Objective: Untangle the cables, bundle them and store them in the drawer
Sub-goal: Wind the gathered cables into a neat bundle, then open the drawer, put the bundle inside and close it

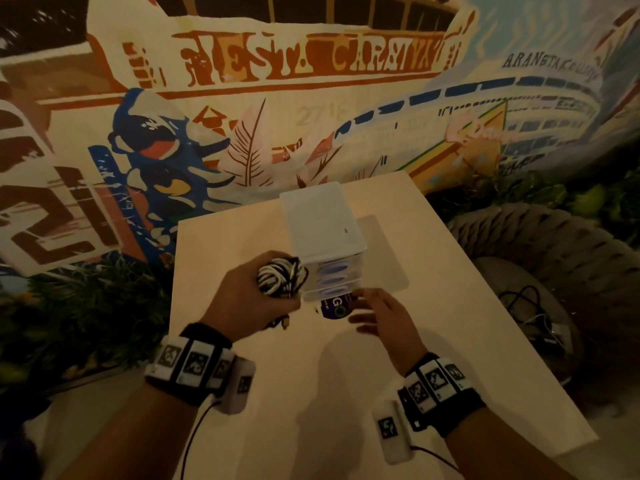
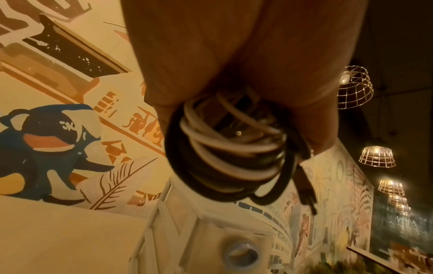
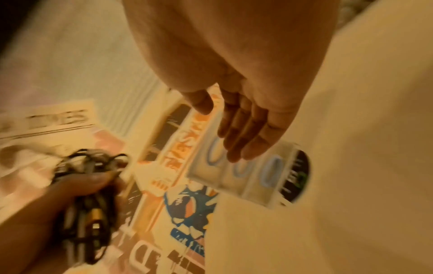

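Observation:
My left hand (image 1: 256, 299) grips a coiled bundle of black and white cables (image 1: 281, 276), held just left of a small white drawer unit (image 1: 322, 223) on the table. The same cable bundle (image 2: 229, 155) fills the left wrist view, a plug end hanging from it. Blue oval handles mark the unit's drawers (image 1: 332, 275). My right hand (image 1: 374, 313) hovers with fingers straight in front of the lowest drawer, holding nothing. In the right wrist view the right hand's fingers (image 3: 243, 137) reach toward the drawer fronts (image 3: 236, 166), and the left hand with the cables (image 3: 86, 189) is at the lower left.
A dark purple round object (image 1: 335, 308) lies at the foot of the drawer unit. The pale table (image 1: 415, 358) has an edge on the right; beyond it stands a woven basket (image 1: 554, 258) with loose cables (image 1: 533, 317). A painted mural wall (image 1: 242, 116) is behind.

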`<state>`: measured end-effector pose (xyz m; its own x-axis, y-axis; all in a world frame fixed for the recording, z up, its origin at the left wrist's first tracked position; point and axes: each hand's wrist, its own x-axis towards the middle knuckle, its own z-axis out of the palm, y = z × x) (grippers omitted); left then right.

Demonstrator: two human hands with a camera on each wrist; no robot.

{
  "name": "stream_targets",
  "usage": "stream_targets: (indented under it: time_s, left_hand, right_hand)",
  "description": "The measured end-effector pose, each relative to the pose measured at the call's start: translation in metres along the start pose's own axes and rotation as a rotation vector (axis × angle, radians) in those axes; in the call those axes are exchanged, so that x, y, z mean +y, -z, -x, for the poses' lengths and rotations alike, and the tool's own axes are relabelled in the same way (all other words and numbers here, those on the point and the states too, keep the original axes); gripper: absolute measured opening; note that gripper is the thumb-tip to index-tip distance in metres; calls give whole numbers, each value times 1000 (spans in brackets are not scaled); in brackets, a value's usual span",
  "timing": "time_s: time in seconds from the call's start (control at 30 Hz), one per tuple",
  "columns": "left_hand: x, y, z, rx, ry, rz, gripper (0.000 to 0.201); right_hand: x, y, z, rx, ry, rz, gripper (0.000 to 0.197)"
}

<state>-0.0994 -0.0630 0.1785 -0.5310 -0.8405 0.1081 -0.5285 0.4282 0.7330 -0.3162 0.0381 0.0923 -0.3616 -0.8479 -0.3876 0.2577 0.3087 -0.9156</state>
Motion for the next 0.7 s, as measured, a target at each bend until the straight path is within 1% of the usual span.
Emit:
stream_targets:
  time_s: [0.03,0.07,0.1,0.13,0.27,0.4,0.53,0.7]
  left_hand:
    - [-1,4,-10,8,-4,-19,47]
    - [-2,6,-21,9,-8,-42,46]
    - [-2,8,-32,4,-13,-66,46]
    - [-3,7,-43,-7,-20,-87,47]
    - [-9,-6,-78,-39,-30,-122,50]
    - [-21,-21,-97,-48,7,-113,53]
    - [-33,-33,-102,-127,-6,-84,57]
    - [-44,-40,-101,-148,-4,-154,54]
  right_hand:
    - [14,3,-7,10,-162,-84,32]
    - [27,5,-14,16,-288,-158,35]
    - [40,6,-21,24,-368,-225,37]
    - [51,6,-28,40,-412,-303,37]
    - [72,-7,-58,94,-460,-619,31]
    - [77,-28,-86,125,-493,-764,30]
    - [80,-36,-102,147,-500,-824,28]
    - [91,-43,-118,180,-525,-854,31]
